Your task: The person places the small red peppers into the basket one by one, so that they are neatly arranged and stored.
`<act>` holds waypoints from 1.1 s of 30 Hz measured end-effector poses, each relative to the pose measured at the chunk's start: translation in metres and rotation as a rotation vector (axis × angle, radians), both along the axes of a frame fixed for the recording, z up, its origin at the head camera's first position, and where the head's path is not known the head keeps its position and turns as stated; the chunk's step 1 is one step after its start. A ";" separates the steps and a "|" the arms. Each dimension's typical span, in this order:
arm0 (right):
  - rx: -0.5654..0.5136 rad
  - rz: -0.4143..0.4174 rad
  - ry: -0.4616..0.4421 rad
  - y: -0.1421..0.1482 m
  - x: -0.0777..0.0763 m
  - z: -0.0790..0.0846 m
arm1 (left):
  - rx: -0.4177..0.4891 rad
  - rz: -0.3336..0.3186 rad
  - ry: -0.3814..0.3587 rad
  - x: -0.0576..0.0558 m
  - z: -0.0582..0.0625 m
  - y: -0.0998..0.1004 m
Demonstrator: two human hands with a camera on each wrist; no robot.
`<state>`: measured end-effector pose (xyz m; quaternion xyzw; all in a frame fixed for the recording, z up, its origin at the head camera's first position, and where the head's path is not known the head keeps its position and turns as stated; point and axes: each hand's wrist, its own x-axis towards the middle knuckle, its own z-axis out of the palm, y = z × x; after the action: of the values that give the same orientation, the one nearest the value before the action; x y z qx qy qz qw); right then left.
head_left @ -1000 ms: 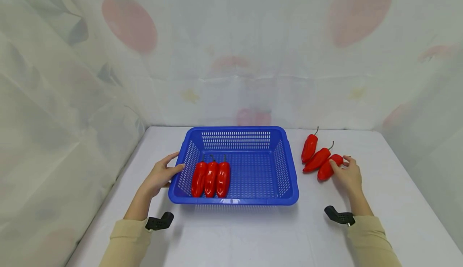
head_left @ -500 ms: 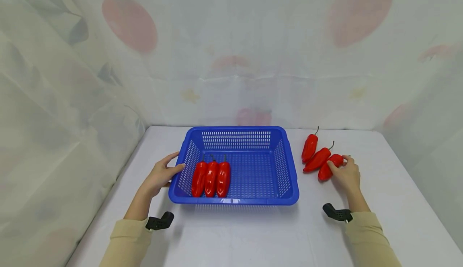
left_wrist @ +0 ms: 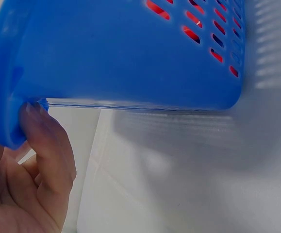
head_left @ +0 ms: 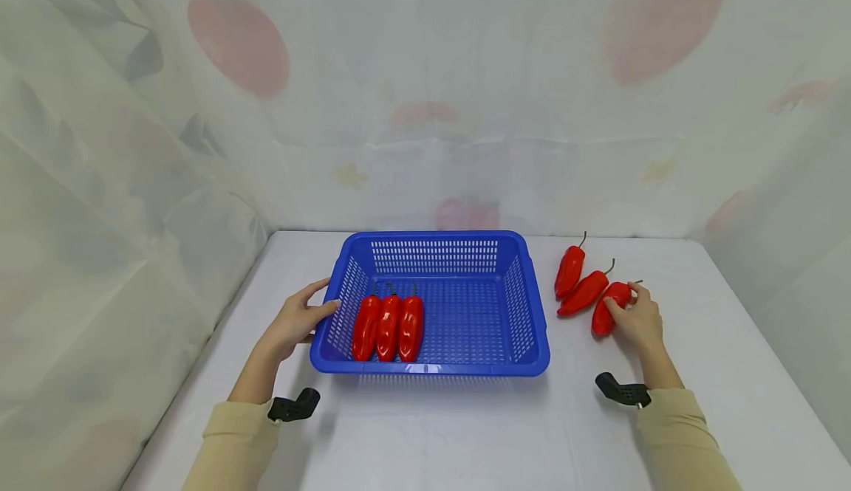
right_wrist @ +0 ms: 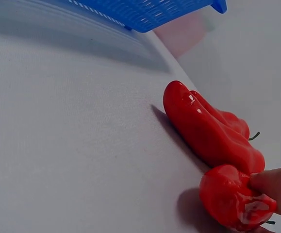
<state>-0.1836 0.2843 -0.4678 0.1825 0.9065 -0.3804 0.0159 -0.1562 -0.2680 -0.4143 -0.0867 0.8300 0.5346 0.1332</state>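
Glossy red tapered pepper (head_left: 603,319): pinched between right fingers (head_left: 643,296); I'd squeeze lightly
Blue perforated plastic basket (head_left: 479,369): gripped by left fingers (left_wrist: 49,145)

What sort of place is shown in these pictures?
Probably a small staged recording spot: a white table, pale printed sheeting closely behind it and at both sides, and wrist-worn black devices.

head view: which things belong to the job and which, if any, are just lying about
Apparently in the job:
blue basket, held by the left hand
three red peppers inside it
pinched red pepper, in the right hand
two red peppers nearby

Just background:
white table
printed backdrop
black wrist devices
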 end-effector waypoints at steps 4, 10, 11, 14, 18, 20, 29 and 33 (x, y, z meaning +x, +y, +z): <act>-0.015 0.007 0.002 0.001 -0.001 0.001 | 0.003 -0.001 -0.001 0.000 0.000 0.000; -0.018 -0.004 0.004 0.003 -0.001 -0.001 | 0.017 -0.001 -0.004 0.000 0.000 0.000; -0.015 -0.009 0.006 0.003 -0.001 -0.002 | 0.019 -0.001 -0.004 0.000 0.000 0.000; -0.004 -0.026 0.017 0.005 -0.002 -0.004 | 0.022 0.000 -0.004 0.000 0.000 0.000; -0.008 -0.044 0.022 0.006 -0.003 -0.005 | 0.022 0.000 -0.004 0.000 0.001 0.000; -0.016 -0.046 0.022 0.006 -0.004 -0.006 | 0.024 -0.001 -0.003 0.001 0.001 0.000; -0.045 -0.022 0.024 0.004 -0.004 -0.002 | 0.019 0.000 -0.003 0.000 0.001 0.001; -0.048 -0.015 0.025 0.001 -0.004 0.002 | 0.006 0.000 -0.005 -0.001 -0.001 0.000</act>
<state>-0.1878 0.2856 -0.4657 0.1843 0.8958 -0.4045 0.0063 -0.1569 -0.2684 -0.4150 -0.0879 0.8281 0.5368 0.1354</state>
